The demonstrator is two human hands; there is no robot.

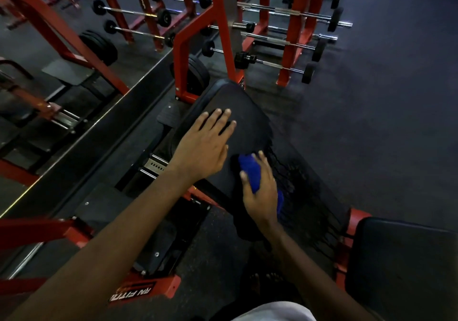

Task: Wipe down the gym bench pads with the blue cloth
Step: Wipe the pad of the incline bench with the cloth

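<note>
- Head view: your right hand (pixel 260 193) curls round the blue cloth (pixel 249 172), a deep-blue bunched roll held against the black bench pad (pixel 244 108) near its right edge.
- The roll's long axis runs diagonally, from far-left to near-right.
- Your left hand (pixel 205 144) lies flat on the pad's middle, fingers straight.

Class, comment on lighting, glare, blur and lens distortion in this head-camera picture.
Head view: dim lighting, so the black padded bench pad nearly merges with the dark floor; chrome barbell bars glint; wide-angle lens splays the red steel rack posts; the right hand gripping the blue cloth looks slightly soft.
</note>
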